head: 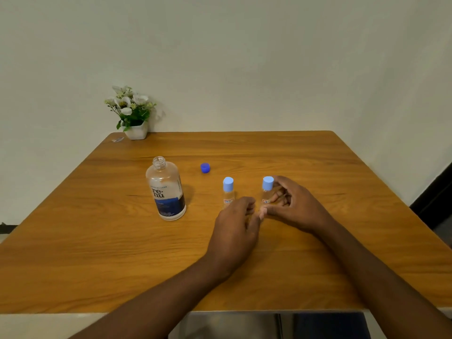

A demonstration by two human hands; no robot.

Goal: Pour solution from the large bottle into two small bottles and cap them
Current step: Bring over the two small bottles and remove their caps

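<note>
Head view, single entry.

- Table point(318, 253): wooden, set against a pale wall.
- Large bottle point(165, 189): clear, blue-and-white label, upright at centre-left, neck uncovered.
- Dark blue cap point(205, 168): lies loose on the table, behind and to the right of the large bottle, apart from it.
- Left small bottle point(228, 193): clear, upright, right of the large bottle, with a pale blue cap point(228, 184) seated on it. Its base is hidden behind the left hand.
- Right small bottle point(267, 193): clear, upright, beside the first with a gap between, with a second pale blue cap point(268, 183) seated on it.
- Left hand point(234, 228): knuckles up, fingers loosely curled with nothing seen in them, just in front of the left small bottle. Contact with that bottle cannot be told.
- Right hand point(292, 204): cupped round the right small bottle, fingers curled behind it and showing through the clear wall, thumb by its base.
- Flower pot point(137, 130): white, with white flowers, at the far left corner.
- Small scrap point(118, 139): beside the pot, too small to identify.
</note>
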